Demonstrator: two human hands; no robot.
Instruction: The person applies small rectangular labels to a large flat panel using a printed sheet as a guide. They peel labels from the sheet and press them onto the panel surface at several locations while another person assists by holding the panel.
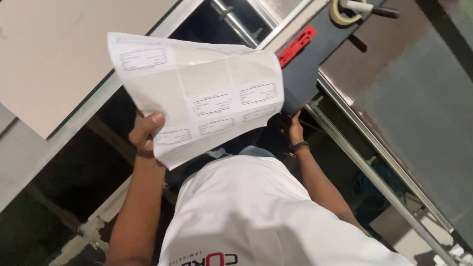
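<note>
- At the far left I see a pale pinkish panel [61,51] lying tilted across the view, with a grey metal ledge [19,159] below it; both look like fixed parts of the workplace, and nothing rests on them.
- Next comes my left hand [145,135], raised in front of my chest. Its fingers [154,119] are closed on the lower left edge of a sheet of paper [204,93], thumb on the near face, which I judge keeps the sheet up where it can be read.
- The sheet is white, creased and slightly curled, held in the air at the middle of the view, well above the floor. It carries several small rectangular printed boxes with thin dark outlines, scattered in rows; the print is too small for me to make out.
- Below it is my white shirt [245,219] with red and black lettering near the hem.
- Right of the sheet, my right hand [292,126] reaches forward under the paper's corner to the lower end of a dark grey bar [310,62]. A dark and red band [300,147] sits on that wrist. The fingers are hidden, so I cannot tell whether they grip.
- On the bar there is a red plastic piece [296,46], long and narrow.
- Farther right a yellowish roll of tape [347,5] hangs on a peg with a dark handle, probably parked there for easy reach.
</note>
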